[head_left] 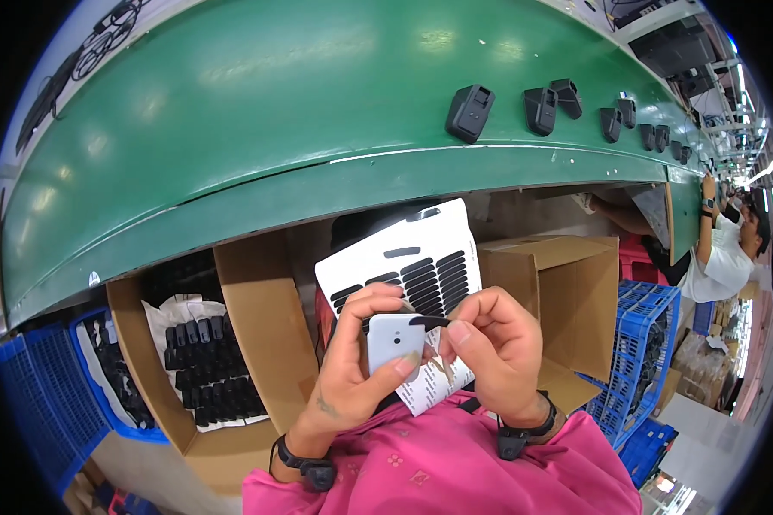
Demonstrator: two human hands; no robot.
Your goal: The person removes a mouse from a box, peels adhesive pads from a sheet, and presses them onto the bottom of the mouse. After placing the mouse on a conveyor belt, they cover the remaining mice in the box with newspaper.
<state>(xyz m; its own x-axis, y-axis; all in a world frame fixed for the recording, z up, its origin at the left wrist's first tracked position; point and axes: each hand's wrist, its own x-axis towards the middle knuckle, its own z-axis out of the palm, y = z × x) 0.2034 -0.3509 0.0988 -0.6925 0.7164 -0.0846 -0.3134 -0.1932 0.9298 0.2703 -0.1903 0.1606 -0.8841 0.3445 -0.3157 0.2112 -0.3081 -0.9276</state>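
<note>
- While the left hand (348,382) is wrapping its thumb and fingers around a small white round-cornered block (390,347) in front of the chest, the right hand (505,360) is pinching a thin curved black strip (434,322) between thumb and bent forefinger.
- The strip is reaching the block's upper right corner; cannot tell whether it is adhering.
- Below both hands, a white sheet printed with rows of black oblong shapes (356,268) is lying aslant.
- An open brown cardboard box (264,322) is standing to the left, another open brown cardboard box (580,296) to the right.
- Beyond, a long green table (275,77) is bearing angular black plastic units (470,114).
</note>
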